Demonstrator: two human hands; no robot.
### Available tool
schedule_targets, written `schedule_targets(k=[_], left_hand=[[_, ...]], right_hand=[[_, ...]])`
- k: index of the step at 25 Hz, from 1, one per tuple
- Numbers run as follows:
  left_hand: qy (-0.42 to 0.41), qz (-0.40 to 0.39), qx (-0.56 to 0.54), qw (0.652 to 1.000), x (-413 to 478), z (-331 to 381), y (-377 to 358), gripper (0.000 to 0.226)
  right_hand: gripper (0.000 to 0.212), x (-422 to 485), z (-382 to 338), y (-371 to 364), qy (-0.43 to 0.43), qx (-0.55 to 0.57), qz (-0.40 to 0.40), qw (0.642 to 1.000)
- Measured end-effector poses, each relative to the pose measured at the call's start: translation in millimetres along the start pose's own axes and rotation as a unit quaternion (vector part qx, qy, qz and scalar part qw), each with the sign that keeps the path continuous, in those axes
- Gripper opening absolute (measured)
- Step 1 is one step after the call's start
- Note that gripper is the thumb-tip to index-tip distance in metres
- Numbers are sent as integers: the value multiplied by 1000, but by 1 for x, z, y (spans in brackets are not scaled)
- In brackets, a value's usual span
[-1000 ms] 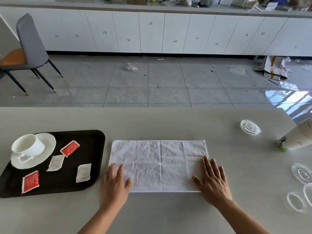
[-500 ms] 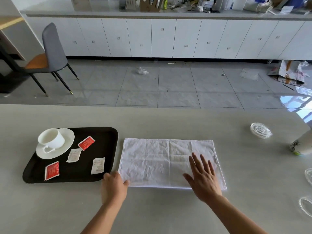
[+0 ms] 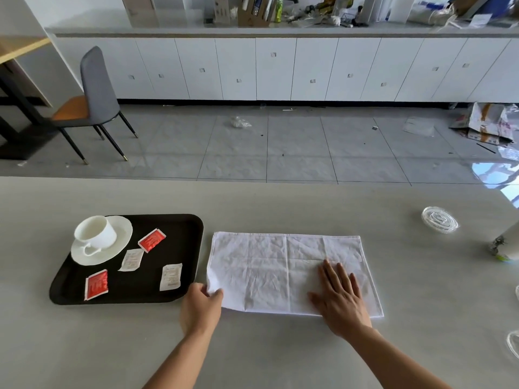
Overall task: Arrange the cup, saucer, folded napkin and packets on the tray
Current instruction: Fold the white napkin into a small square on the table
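Head view: my left hand [image 3: 200, 308] pinched the limp napkin [image 3: 286, 272] by its near-left corner beside the tray [image 3: 193, 228]; my right hand [image 3: 341, 300] lay flat on it, pinning the counter-spread cloth

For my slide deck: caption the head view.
Left hand pinches the napkin corner, right hand flat on it, beside the tray.

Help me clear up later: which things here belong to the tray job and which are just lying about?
Job: tray, cup, saucer, napkin, red packets, white packets.

Lying about: clear lid, paper cups, chair, floor litter.
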State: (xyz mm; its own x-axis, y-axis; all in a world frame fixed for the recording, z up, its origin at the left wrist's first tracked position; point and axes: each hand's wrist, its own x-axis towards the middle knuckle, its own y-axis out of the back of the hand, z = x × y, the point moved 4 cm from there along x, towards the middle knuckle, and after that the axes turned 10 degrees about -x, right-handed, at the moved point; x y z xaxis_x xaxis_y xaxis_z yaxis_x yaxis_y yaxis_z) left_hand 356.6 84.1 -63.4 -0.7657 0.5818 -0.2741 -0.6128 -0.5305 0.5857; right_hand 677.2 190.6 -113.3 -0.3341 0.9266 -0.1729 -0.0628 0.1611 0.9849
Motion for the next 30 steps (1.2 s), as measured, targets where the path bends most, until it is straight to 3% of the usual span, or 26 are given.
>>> schedule_targets(k=[5, 9, 11, 13, 14, 15, 17, 20, 27, 30], left_hand=[[-85, 43, -47, 994, -19, 35, 7, 15], [-211, 39, -11, 977, -45, 75, -4, 12], [-272, 22, 0, 962, -60, 92, -16, 11], [-335, -4, 18, 942, -77, 104, -30, 14], [-369, -16, 27, 929, -86, 110, -37, 16], [-401, -28, 35, 915, -94, 114, -44, 18], [-445, -50, 46, 893, -107, 120, -57, 21], [-471, -77, 49, 877, -120, 123, -74, 20], [-516, -149, 56, 842, -149, 136, -121, 19], [-524, -184, 60, 830, -162, 142, -146, 17]], right_hand=[[79, 4, 0, 5, -22, 15, 4, 1000], [50, 17, -17, 40, -65, 108, 57, 990], [40, 34, -32, 66, -117, 321, 5, 940], [46, 52, -52, 87, -149, 539, -93, 824], [48, 59, -61, 96, -148, 588, -124, 786], [45, 66, -67, 104, -140, 597, -137, 778], [33, 76, -67, 114, -140, 554, -117, 812], [32, 87, -46, 111, -168, 482, -77, 856], [49, 83, 22, 96, -180, 444, -53, 876], [44, 79, 50, 87, -194, 435, -46, 878]])
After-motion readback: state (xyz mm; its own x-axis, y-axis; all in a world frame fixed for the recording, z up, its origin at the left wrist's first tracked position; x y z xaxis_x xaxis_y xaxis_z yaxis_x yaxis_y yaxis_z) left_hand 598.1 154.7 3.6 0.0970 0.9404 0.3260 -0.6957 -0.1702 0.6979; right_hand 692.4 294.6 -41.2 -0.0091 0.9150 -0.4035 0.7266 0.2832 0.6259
